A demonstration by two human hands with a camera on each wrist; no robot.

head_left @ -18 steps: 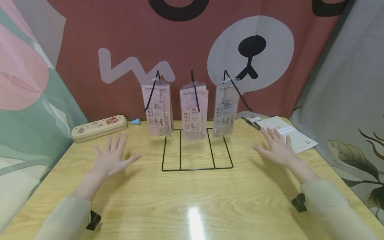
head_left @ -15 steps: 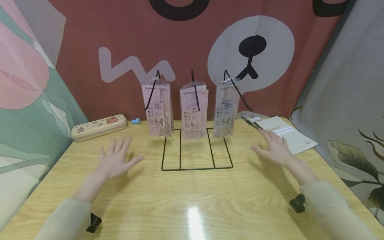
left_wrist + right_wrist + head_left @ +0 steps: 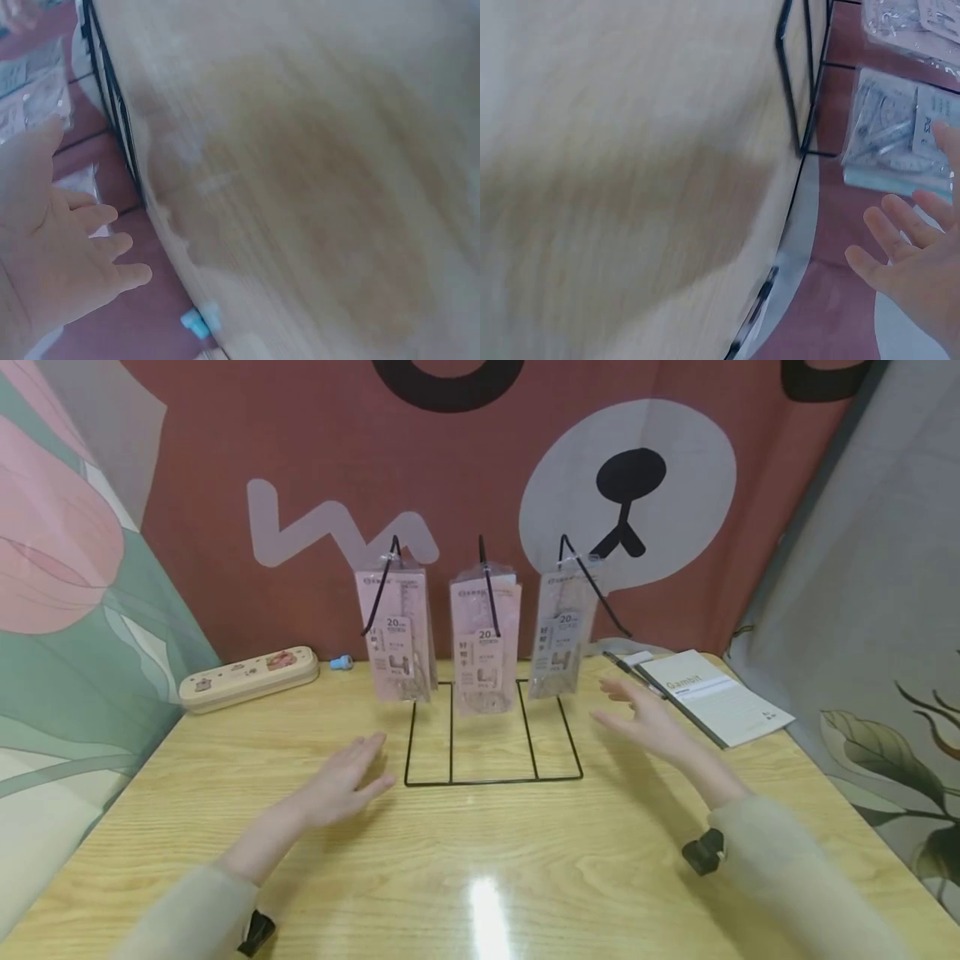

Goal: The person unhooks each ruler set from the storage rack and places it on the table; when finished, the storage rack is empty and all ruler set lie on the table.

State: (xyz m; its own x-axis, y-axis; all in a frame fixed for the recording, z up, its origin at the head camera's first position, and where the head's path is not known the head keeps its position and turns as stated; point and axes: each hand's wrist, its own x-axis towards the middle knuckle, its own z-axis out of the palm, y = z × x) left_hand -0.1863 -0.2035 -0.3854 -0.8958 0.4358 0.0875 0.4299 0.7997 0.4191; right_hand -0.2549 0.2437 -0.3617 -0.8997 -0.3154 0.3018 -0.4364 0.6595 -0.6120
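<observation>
Both hands have left their spread-out places on the table (image 3: 480,852) and swung inward toward the black wire rack (image 3: 491,739). The left hand (image 3: 341,781) and right hand (image 3: 645,722) hover with fingers straight, holding nothing. The three hanging packets (image 3: 483,639) hang untouched on the rack between them, so a reach for the rack seems under way.

Both forearms reach forward from the lower corners of the head view, each in a loose pale beige-green sleeve that ends short of the wrist, with a small black clip-like device under each cuff. The left hand (image 3: 341,779) is raised with its fingers straight and held together, palm turned inward toward the middle, thumb below. It holds nothing. The right hand (image 3: 645,720) is stretched further forward and sits higher in the view, its fingers extended and slightly spread, palm also turned inward, and it grips nothing. The two hands stay well apart, facing one another. In the wrist views, each hand shows relaxed, separated fingers.
</observation>
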